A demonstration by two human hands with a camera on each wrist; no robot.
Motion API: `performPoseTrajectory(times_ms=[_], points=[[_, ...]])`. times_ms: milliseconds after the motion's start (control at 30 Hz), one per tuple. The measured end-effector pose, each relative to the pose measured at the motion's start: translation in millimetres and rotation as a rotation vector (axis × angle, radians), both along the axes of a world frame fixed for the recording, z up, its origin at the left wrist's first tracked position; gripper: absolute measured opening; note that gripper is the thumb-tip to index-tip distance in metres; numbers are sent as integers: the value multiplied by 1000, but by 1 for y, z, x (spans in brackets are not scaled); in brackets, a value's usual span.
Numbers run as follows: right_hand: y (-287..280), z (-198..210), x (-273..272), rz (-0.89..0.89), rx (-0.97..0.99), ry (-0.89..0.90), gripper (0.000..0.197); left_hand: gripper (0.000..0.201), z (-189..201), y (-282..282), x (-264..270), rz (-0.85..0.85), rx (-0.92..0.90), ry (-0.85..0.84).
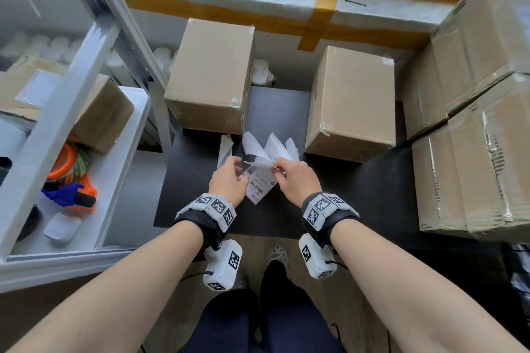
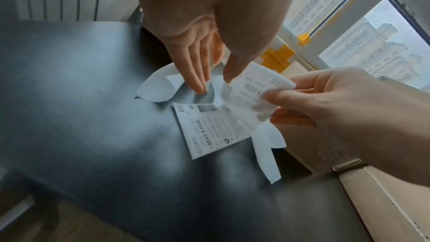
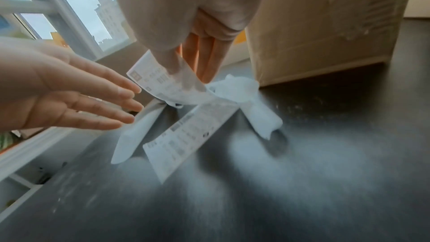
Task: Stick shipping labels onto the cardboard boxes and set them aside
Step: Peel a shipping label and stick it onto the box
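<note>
- Print on the shipping label [image 1: 259,185] too small to read from the head view; blurred in both wrist views.
- Near part of the black table [image 3: 256,200] smeared and out of focus in the right wrist view.
- Stacked cartons [image 1: 484,112] cut off by the right edge.
- Labelled box on the shelf [image 1: 94,114] partly hidden behind the white rack post [image 1: 71,89].
- Right hand [image 2: 349,106] cropped at the left wrist picture's edge.
- Fingertips of the right hand hidden behind the label in the head view.
</note>
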State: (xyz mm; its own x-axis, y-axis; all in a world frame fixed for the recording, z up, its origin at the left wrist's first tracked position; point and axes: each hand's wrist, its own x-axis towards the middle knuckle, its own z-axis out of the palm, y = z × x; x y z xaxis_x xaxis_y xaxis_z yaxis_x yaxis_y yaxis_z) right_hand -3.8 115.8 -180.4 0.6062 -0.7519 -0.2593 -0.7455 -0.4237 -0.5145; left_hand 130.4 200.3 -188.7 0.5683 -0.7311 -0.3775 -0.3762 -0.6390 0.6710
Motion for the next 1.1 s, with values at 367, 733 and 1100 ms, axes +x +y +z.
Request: performPoseTrajectory(times_ms=[367, 733, 1100], points=[[-34, 51, 14, -109, -14, -200, 22, 30, 50, -35, 1, 32, -223, 8], [-39, 69, 24, -188, 80, -388, 19, 29, 77, -63, 4, 44, -319, 391], [-46, 75, 22, -78, 94, -371, 42, 28, 88, -79, 8, 107, -369, 507]])
